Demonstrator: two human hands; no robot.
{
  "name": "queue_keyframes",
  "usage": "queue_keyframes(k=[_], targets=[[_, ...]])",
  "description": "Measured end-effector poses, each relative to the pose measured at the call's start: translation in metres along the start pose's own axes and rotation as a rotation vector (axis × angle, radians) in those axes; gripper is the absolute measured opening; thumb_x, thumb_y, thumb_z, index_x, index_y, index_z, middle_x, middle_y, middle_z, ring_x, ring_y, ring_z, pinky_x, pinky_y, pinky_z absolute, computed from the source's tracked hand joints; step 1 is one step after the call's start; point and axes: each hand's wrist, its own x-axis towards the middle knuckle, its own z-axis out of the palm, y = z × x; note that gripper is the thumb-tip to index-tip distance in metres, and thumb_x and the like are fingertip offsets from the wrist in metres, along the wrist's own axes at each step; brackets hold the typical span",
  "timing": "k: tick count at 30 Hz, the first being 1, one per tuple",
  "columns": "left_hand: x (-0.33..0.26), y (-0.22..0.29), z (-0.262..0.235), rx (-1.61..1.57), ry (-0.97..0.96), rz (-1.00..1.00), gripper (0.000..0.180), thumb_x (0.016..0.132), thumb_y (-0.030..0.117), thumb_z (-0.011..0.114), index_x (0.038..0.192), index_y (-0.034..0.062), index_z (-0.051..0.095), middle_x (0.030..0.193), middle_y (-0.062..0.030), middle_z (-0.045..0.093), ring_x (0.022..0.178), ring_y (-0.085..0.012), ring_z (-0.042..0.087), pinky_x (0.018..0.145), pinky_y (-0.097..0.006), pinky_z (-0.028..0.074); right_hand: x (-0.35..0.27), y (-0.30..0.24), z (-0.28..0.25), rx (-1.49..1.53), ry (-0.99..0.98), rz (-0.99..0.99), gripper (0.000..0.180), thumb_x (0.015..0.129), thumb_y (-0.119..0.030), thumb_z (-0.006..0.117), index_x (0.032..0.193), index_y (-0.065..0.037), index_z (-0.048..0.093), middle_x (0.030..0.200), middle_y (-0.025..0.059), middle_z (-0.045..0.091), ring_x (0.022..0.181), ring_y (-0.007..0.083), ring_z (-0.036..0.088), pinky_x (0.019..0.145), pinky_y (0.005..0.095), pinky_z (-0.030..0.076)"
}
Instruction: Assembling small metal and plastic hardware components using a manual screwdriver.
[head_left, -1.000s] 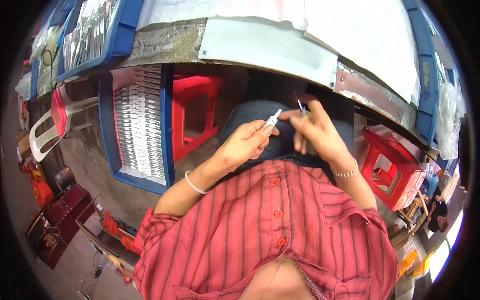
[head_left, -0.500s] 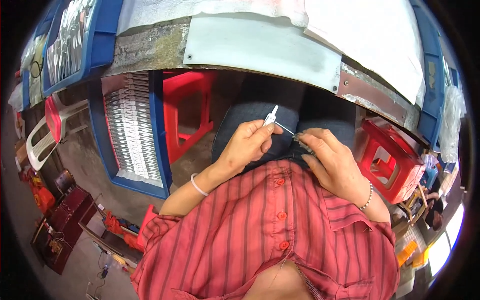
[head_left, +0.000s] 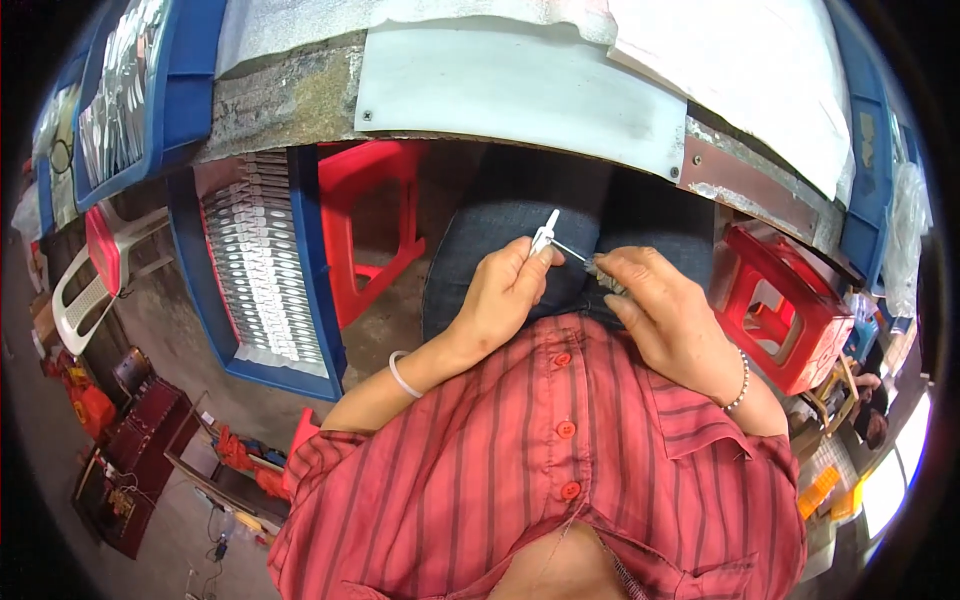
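Note:
Over my lap, my left hand [head_left: 508, 295] pinches a small white slender piece [head_left: 545, 233] between thumb and fingers, its narrow tip pointing up and away from me. A thin metal rod [head_left: 570, 250] reaches across from the white piece toward the fingertips of my right hand [head_left: 660, 305]. The fingers of that hand are closed round something grey, mostly hidden, whose kind I cannot make out. Both hands hang just above the dark jeans [head_left: 480, 260], close together.
Left of my legs stands a blue crate [head_left: 335, 350] with rows of shiny slim metal pieces. Another blue crate [head_left: 185, 100] of similar pieces is on the table, far left. Red stools [head_left: 345, 230] stand beneath and beside the table, whose front edge carries a pale panel [head_left: 520, 90].
Both hands keep nearly the same pose, the white piece and rod still between them. My view has shifted slightly, and the right fingers have moved a little.

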Motion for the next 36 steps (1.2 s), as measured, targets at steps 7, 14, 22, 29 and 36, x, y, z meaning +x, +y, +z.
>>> queue_keyframes(k=[7,14,22,29,36], targets=[[0.001,-0.011,0.002,0.288,0.125,0.239,0.025,0.100,0.020,0.044,0.089,0.0008,0.055,0.057,0.0006,0.045,0.050,-0.0067,0.040,0.046,-0.025,0.034,0.009,0.006,-0.008,0.679,-0.136,0.737,0.025,0.095,-0.009,0.048,0.115,0.004,0.057,0.087,0.0096,0.066,0.054,0.0114,0.052,0.049,0.0241,0.044],[0.002,-0.008,0.002,0.278,0.118,0.222,0.025,0.100,0.020,0.043,0.088,0.0012,0.055,0.058,-0.0013,0.046,0.051,-0.0083,0.043,0.047,-0.026,0.035,0.013,-0.004,-0.006,0.067,-0.051,0.212,0.023,0.088,-0.003,0.053,0.110,0.005,0.058,0.093,0.0241,0.063,0.086,0.0396,0.063,0.075,0.0373,0.051],[0.003,-0.013,0.002,0.320,0.144,0.293,0.025,0.099,0.019,0.043,0.088,-0.0001,0.054,0.059,-0.0058,0.049,0.052,-0.0136,0.048,0.049,-0.030,0.038,0.015,-0.005,-0.005,0.511,-0.035,0.598,0.023,0.091,-0.005,0.052,0.111,0.005,0.059,0.084,0.0112,0.067,0.077,0.0179,0.066,0.067,0.0284,0.050],[0.008,-0.010,0.002,0.444,0.135,0.315,0.020,0.097,0.013,0.044,0.088,-0.0043,0.048,0.077,-0.0251,0.061,0.073,-0.0441,0.060,0.060,-0.048,0.045,0.001,-0.011,0.019,-0.508,-0.215,0.000,0.028,0.084,-0.006,0.058,0.111,0.002,0.060,0.084,0.0185,0.062,0.063,0.0287,0.061,0.055,0.0305,0.049],[0.013,-0.024,0.003,0.574,0.227,0.458,0.016,0.094,0.009,0.046,0.086,-0.0048,0.046,0.060,-0.0263,0.054,0.058,-0.0451,0.057,0.052,-0.051,0.043,0.020,0.017,0.011,1.000,-0.014,0.908,0.021,0.093,-0.009,0.050,0.107,0.001,0.061,0.073,0.0039,0.059,0.042,0.0008,0.030,0.037,0.0173,0.021]])
